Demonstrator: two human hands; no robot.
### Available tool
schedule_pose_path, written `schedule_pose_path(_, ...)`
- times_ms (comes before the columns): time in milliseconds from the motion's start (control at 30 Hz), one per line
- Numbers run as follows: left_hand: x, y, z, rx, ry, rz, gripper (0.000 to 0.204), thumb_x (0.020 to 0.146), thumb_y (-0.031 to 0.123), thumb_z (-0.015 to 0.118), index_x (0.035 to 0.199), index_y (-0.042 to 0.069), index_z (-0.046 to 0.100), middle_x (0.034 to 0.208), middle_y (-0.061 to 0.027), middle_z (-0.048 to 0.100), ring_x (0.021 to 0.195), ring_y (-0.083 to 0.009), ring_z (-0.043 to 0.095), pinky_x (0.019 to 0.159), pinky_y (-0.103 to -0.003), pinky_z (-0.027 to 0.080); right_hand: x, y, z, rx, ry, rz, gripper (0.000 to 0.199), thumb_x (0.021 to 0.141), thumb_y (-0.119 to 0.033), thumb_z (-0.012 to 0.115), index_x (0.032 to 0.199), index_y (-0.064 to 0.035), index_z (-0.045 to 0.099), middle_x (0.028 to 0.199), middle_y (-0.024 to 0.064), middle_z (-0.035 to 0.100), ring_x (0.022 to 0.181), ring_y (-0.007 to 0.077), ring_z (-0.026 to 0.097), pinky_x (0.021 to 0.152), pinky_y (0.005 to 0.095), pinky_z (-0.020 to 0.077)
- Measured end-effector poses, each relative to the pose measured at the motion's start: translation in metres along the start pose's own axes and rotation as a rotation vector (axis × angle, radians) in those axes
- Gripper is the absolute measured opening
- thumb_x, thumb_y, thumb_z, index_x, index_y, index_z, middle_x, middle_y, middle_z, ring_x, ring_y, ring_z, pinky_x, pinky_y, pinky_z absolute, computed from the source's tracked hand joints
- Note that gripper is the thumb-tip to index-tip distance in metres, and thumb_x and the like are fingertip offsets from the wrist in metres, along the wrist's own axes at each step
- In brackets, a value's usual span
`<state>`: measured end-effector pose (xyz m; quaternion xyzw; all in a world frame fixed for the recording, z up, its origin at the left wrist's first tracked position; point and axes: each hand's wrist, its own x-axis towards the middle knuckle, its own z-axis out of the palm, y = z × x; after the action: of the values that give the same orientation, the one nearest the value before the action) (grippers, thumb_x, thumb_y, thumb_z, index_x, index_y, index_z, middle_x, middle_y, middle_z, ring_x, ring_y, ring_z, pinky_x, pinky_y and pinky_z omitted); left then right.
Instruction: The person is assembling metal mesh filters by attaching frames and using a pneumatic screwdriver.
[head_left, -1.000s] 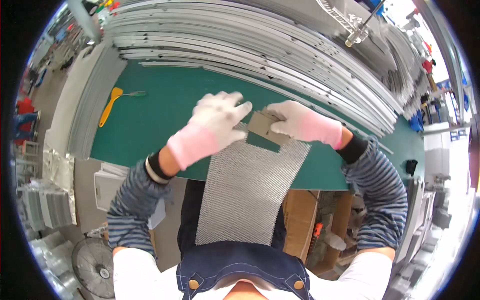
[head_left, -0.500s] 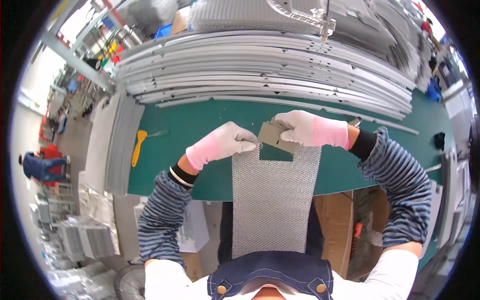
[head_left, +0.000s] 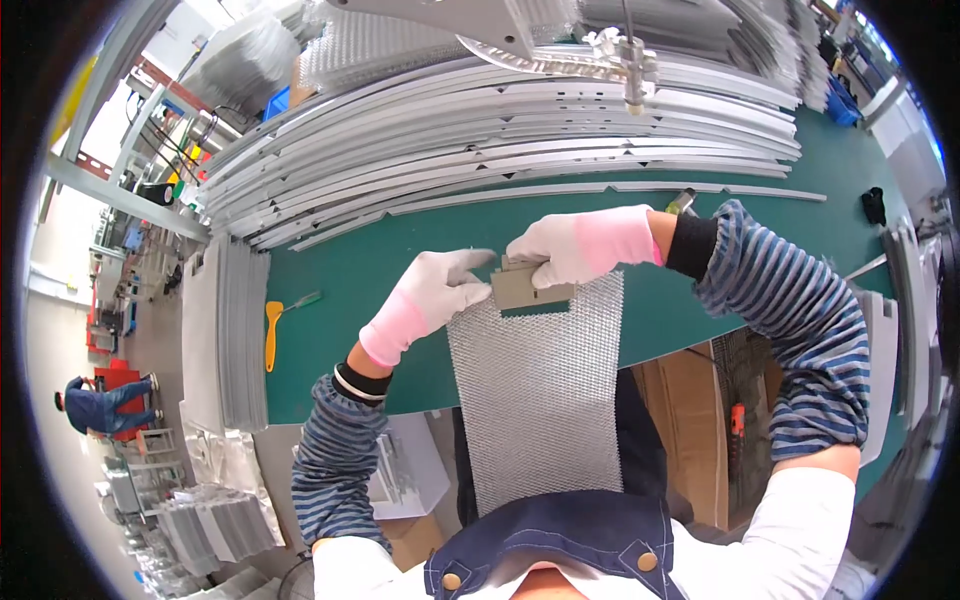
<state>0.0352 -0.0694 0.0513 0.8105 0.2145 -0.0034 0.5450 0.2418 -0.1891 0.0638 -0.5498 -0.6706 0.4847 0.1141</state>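
- Far left in my view, a co-worker [head_left: 108,405] in dark blue is well apart from the table.
- Next I see a stack of pale grey panels [head_left: 228,340] standing at the table's left end.
- Just beside it lies a yellow-handled tool [head_left: 273,335].
- The green table [head_left: 340,320] stretches under everything in front of me.
- My left hand [head_left: 425,297], gloved, is at the mesh's upper left corner, forefinger and thumb apart; whether it grips the mesh I cannot tell.
- Long metal strips [head_left: 450,150] are piled beyond both hands.
- A grey-tan plate [head_left: 518,290] sits at the mesh's cutout, a sliver of green showing below it.
- The mesh sheet [head_left: 540,400] runs from over the table past its near edge, down to the dark bib.
- My right hand [head_left: 568,248], also gloved, pinches the plate between thumb and fingers.
- Right of the mesh, below table level, I see brown cardboard [head_left: 685,430].
- An orange-handled tool [head_left: 737,420] is beside it.
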Motion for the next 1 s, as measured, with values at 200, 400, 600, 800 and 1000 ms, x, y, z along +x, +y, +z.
schedule_pose_path(200, -0.003, 0.024, 0.010, -0.007, -0.008, 0.012, 0.023, 0.085, 0.004, 0.065, 0.106, -0.007, 0.067, 0.085, -0.0068, 0.071, 0.075, -0.0072, 0.062, 0.070, -0.023, 0.051, -0.001, -0.007, 0.001, -0.011, 0.043, 0.030, 0.030, 0.076, -0.016, 0.075, 0.099, 0.0018, 0.068, 0.081, 0.0082, 0.069, 0.076, 0.0205, 0.066, 0.070, 0.0321, 0.0519)
schedule_pose_path(400, -0.010, 0.025, 0.013, 0.107, 0.033, 0.033, 0.019, 0.084, 0.003, 0.066, 0.101, -0.006, 0.069, 0.084, -0.0075, 0.071, 0.073, -0.0075, 0.062, 0.068, -0.024, 0.051, 0.009, -0.013, 0.012, 0.037, -0.177, 0.196, 0.049, 0.067, -0.029, 0.082, 0.098, 0.0062, 0.067, 0.083, 0.0131, 0.069, 0.077, 0.0231, 0.068, 0.068, 0.0323, 0.0540)
schedule_pose_path(600, -0.013, 0.017, 0.003, 0.136, 0.066, 0.176, 0.021, 0.082, 0.008, 0.066, 0.101, -0.002, 0.069, 0.090, -0.0152, 0.070, 0.077, -0.0155, 0.068, 0.068, -0.028, 0.052, 0.016, -0.031, 0.009, -0.116, -0.236, 0.278, 0.048, 0.069, -0.028, 0.081, 0.101, 0.0051, 0.067, 0.087, 0.0146, 0.069, 0.079, 0.0229, 0.068, 0.069, 0.0318, 0.0544)
schedule_pose_path(800, -0.032, -0.037, 0.009, -0.574, 0.164, 0.063, 0.068, 0.088, 0.034, 0.067, 0.132, -0.013, 0.045, 0.110, -0.0186, 0.065, 0.091, -0.0194, 0.065, 0.078, -0.029, 0.053, 0.002, 0.004, -0.035, -0.160, -0.043, -0.022, 0.060, 0.084, -0.048, 0.064, 0.116, 0.0037, 0.063, 0.101, 0.0159, 0.069, 0.090, 0.0248, 0.067, 0.079, 0.0345, 0.0540)
schedule_pose_path(1000, -0.072, -0.010, 0.028, -0.472, 0.304, 0.249, 0.026, 0.092, 0.009, 0.056, 0.111, -0.007, 0.062, 0.091, -0.0039, 0.066, 0.081, -0.0072, 0.056, 0.073, -0.023, 0.047, -0.047, 0.132, -0.043, -0.870, 0.556, 0.377, 0.025, 0.084, -0.015, 0.060, 0.101, 0.0021, 0.063, 0.091, 0.0218, 0.067, 0.087, 0.0409, 0.064, 0.075, 0.0467, 0.0517)
